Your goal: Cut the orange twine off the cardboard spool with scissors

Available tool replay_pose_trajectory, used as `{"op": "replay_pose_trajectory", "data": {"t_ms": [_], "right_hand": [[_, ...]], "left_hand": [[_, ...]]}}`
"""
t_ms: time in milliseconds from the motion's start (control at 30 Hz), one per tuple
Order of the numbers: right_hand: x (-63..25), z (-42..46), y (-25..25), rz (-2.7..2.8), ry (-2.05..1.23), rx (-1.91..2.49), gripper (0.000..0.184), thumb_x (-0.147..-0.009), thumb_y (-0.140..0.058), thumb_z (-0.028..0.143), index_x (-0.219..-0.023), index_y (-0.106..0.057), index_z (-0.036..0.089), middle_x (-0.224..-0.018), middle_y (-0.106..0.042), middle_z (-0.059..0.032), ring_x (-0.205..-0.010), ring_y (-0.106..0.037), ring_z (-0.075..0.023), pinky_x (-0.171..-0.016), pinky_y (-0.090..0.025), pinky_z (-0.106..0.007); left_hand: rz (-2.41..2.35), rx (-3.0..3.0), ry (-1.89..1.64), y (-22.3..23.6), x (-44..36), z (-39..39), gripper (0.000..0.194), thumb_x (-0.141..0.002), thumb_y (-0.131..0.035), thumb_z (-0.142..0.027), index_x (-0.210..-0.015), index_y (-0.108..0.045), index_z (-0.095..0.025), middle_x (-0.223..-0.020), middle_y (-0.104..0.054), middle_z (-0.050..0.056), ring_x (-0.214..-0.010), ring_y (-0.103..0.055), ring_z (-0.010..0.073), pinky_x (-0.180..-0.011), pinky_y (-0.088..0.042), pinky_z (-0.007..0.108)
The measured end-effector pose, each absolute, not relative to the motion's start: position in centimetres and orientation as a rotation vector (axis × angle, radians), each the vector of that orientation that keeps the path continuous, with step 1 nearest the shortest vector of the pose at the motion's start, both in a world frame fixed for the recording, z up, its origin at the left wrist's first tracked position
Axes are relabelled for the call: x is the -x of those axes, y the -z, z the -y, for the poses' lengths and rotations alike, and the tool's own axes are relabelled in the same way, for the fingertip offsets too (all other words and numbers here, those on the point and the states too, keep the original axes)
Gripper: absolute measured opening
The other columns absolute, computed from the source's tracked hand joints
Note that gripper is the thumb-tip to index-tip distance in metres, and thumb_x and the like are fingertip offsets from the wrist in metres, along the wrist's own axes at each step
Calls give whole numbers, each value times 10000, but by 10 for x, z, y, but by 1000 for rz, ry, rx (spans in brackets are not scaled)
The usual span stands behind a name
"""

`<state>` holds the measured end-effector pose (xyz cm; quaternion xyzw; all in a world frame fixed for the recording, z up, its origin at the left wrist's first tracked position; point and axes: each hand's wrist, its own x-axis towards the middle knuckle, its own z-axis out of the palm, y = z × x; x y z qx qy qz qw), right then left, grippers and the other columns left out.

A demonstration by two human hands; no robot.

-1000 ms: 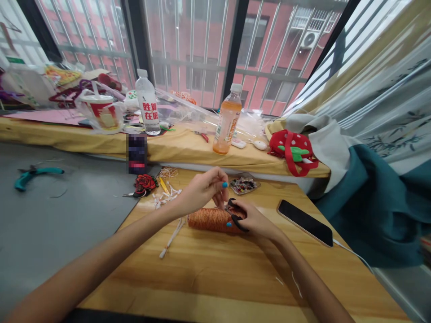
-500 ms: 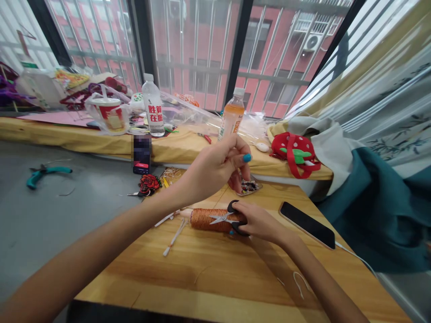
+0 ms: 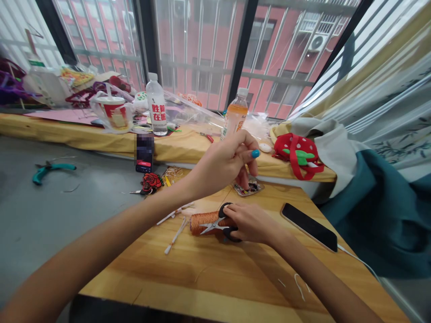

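My left hand [image 3: 227, 163] is raised over the table, fingers curled and thumb pressed to them. Whatever may be in that pinch is too fine to make out. Lower down, my right hand [image 3: 251, 222] has its fingers in the black handles of small scissors [image 3: 215, 226], whose blades point left and are spread. They lie over a spool of orange-brown thread [image 3: 198, 220], which rests on its side on the wooden table [image 3: 188, 287]. Left of the spool are white cotton-tipped sticks [image 3: 175, 237]. Behind my left hand is a clear tray of small beads [image 3: 251, 190].
A phone with a cable [image 3: 310, 226] lies on the right. Farther left are a rose-shaped patch [image 3: 151, 183], a propped phone [image 3: 144, 154] and teal pliers [image 3: 54, 169]. On the ledge stand a water bottle [image 3: 157, 107], an orange drink bottle [image 3: 237, 114] and a red strawberry bag [image 3: 296, 150].
My right hand has moved the scissors a little left along the spool. The left hand keeps its pinched pose, and the whole view has shifted slightly.
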<state>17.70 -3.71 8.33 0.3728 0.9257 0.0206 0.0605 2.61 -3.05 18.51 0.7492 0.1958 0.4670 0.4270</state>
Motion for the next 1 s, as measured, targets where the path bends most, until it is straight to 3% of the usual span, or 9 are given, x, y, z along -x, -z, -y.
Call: {"op": "replay_pose_trajectory", "data": {"t_ms": [467,1000], "right_hand": [[-165,36,-77,-2846,-120,-1028,287,-649,-533,320,-872,-527,138,-827,-595,-81,-722,-537,-194,-582,-346,-268],[-167,27,-66,-2819,-431,-757,263,-741,-481,323,-835,-550,86,-699,-623,-104,-603,-573,-204,-485,-306,-267]], "left_hand": [[-509,-1816,-1374,-188,-20,15,34,-828,-403,-183,-798,-413,-172,-514,-519,-85,-354,-521,30,-361,-418,104],[-546,-1739,-1592,-178,-13,3,45,-849,-387,-190,-816,-414,-176,-536,-482,-89,-330,-480,13,-345,-373,108]]}}
